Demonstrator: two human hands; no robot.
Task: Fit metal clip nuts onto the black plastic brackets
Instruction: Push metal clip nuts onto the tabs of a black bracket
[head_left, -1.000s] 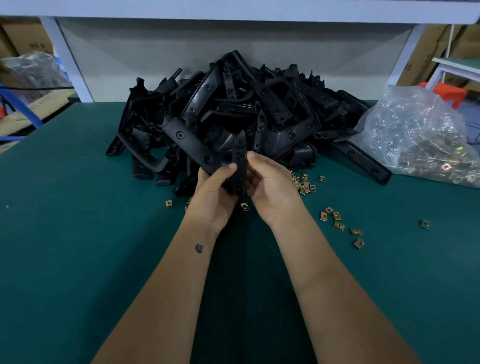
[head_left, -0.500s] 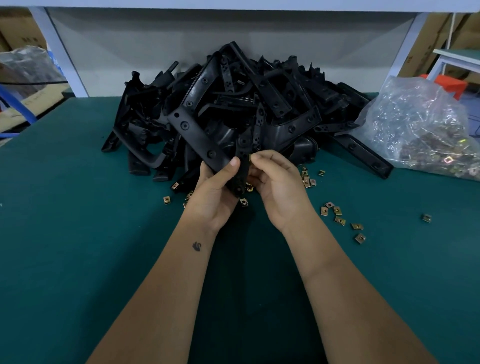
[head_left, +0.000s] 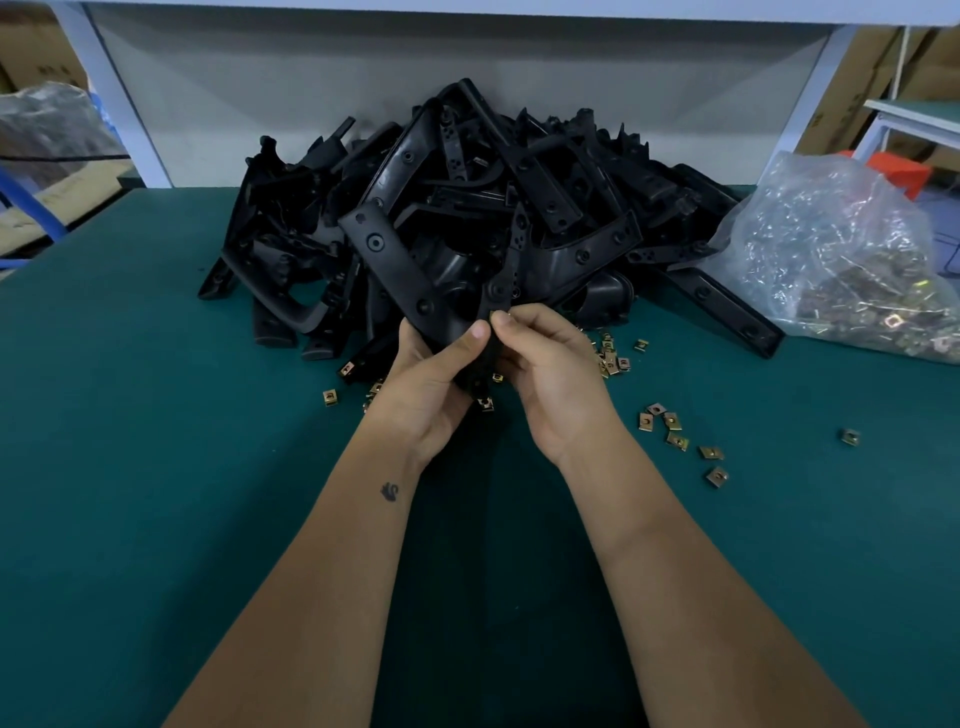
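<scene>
A black plastic bracket (head_left: 402, 270) is held up in front of a big heap of black brackets (head_left: 545, 197). My left hand (head_left: 426, 384) grips its lower end, thumb across the front. My right hand (head_left: 550, 374) pinches at the bracket's edge right beside my left thumb; whatever is between its fingertips is hidden. Loose brass-coloured clip nuts (head_left: 670, 426) lie scattered on the green table (head_left: 156, 467) to the right of my hands, and a few more clip nuts (head_left: 330, 397) lie to the left.
A clear plastic bag of metal clip nuts (head_left: 852, 260) sits at the right. A white shelf frame (head_left: 119, 104) stands behind the heap. Cardboard boxes and another bag are beyond the table's left edge.
My hands and the bracket have barely moved. My right fingertips have shifted up to meet my left thumb at the bracket's edge.
</scene>
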